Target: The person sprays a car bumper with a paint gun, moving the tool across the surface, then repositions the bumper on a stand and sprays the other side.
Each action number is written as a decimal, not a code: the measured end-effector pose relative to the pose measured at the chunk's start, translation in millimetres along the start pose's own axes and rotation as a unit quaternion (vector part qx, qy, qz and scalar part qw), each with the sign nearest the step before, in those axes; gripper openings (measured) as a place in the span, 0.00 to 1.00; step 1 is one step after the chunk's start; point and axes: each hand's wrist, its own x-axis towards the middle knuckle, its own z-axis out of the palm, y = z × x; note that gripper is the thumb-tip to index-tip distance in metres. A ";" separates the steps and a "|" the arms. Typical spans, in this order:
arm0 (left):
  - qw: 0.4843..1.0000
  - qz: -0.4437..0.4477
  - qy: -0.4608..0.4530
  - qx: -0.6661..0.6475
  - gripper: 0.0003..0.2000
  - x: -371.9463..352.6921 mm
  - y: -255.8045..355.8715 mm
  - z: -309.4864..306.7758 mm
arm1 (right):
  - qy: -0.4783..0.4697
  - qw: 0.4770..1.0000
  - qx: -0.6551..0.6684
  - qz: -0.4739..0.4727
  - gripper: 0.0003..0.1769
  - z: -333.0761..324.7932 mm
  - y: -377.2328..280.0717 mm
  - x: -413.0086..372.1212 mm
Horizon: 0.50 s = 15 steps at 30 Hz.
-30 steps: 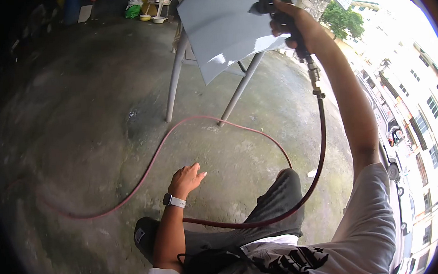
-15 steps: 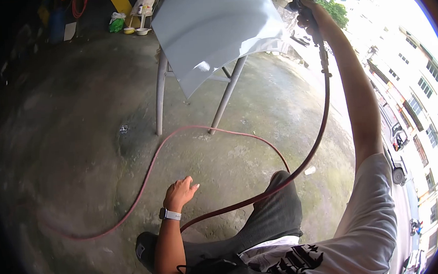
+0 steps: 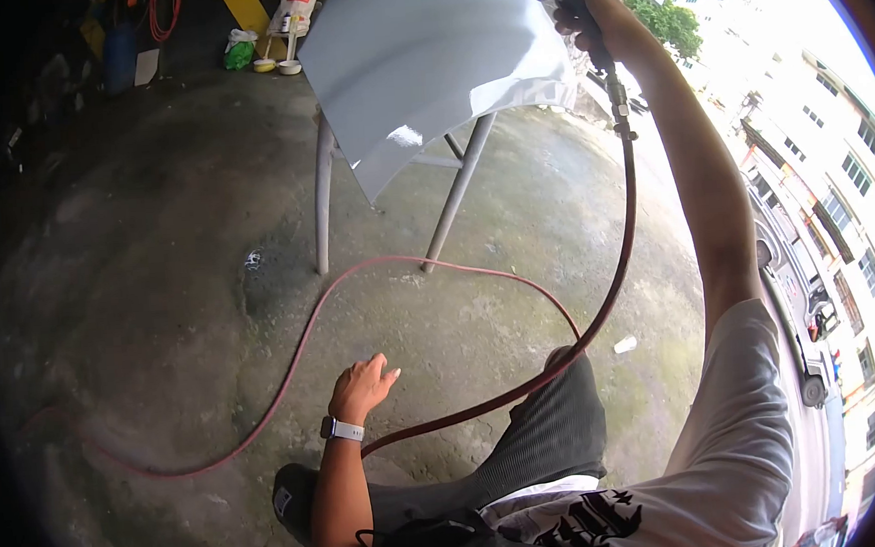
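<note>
At the top right my right hand (image 3: pixel 592 18) is wrapped round the handle of a spray gun (image 3: pixel 600 55), whose upper part is cut off by the frame edge. A dark red hose (image 3: pixel 627 232) runs down from the gun's fitting and across my leg. Left of the gun lies a glossy grey panel (image 3: pixel 425 64) on a metal stand (image 3: pixel 462 187). My left hand (image 3: pixel 362 386), with a watch on the wrist, hangs low over the floor, its fingers loosely bent and apart, holding nothing.
The hose loops over the concrete floor (image 3: pixel 160 321) between me and the stand legs. Behind the panel stand a yellow post (image 3: pixel 241 13), a green bag (image 3: pixel 239 53) and small bowls (image 3: pixel 290 68). A road with vehicles and buildings (image 3: pixel 852 168) lies to the right.
My right hand has moved left with the spray gun, closer over the panel's upper right part, and the hose has swung left with it. My left hand has hardly moved.
</note>
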 end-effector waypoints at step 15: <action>0.999 0.032 0.033 -0.027 0.18 -2.4 -4.8 -6.1 | -0.201 0.979 0.021 0.000 0.22 131.7 -74.8 -42.6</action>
